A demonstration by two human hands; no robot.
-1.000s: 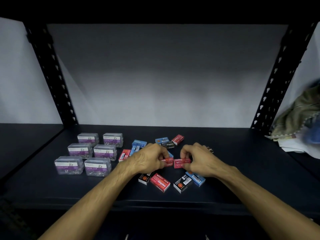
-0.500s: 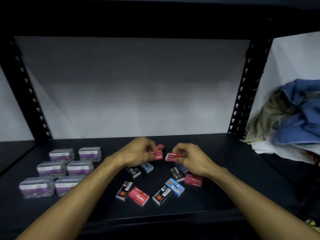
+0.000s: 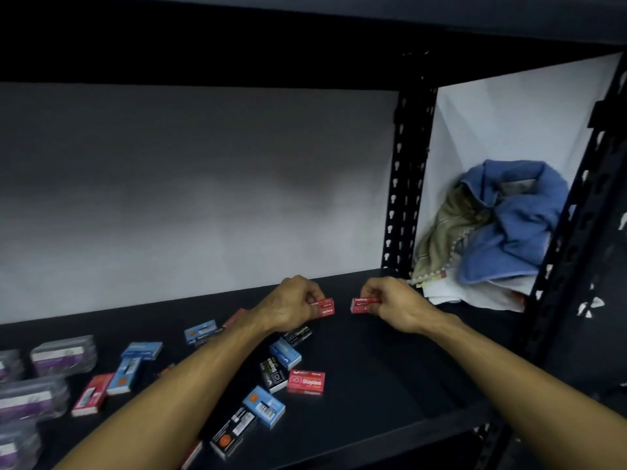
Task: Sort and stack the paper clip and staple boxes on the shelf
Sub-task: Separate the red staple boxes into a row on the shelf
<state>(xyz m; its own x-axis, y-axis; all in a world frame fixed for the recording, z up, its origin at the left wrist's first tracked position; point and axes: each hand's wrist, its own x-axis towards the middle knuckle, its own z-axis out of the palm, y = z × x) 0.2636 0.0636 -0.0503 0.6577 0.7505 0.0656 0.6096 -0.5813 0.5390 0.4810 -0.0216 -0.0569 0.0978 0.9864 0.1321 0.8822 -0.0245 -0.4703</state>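
My left hand (image 3: 291, 305) grips a red staple box (image 3: 326, 307) at the back of the dark shelf (image 3: 390, 374). A short gap to its right, my right hand (image 3: 395, 305) pinches a second red staple box (image 3: 360, 305). Both boxes sit low over the shelf near the rear wall. Loose staple boxes lie scattered in front: a red one (image 3: 306, 381), blue ones (image 3: 285, 353) (image 3: 264, 406), and black ones (image 3: 272, 374) (image 3: 233, 432). Clear paper clip boxes with purple labels (image 3: 62, 356) are grouped at the far left, partly cut off by the frame.
A black perforated upright (image 3: 405, 184) divides the shelf from the bay on the right, where a heap of blue and tan cloth (image 3: 502, 228) lies. Another upright (image 3: 576, 239) stands at the far right. The shelf above overhangs closely.
Both hands have carried their red boxes rightward and toward the back of the shelf, away from the scattered pile. The view has swung right, so the paper clip boxes now sit at the left edge.
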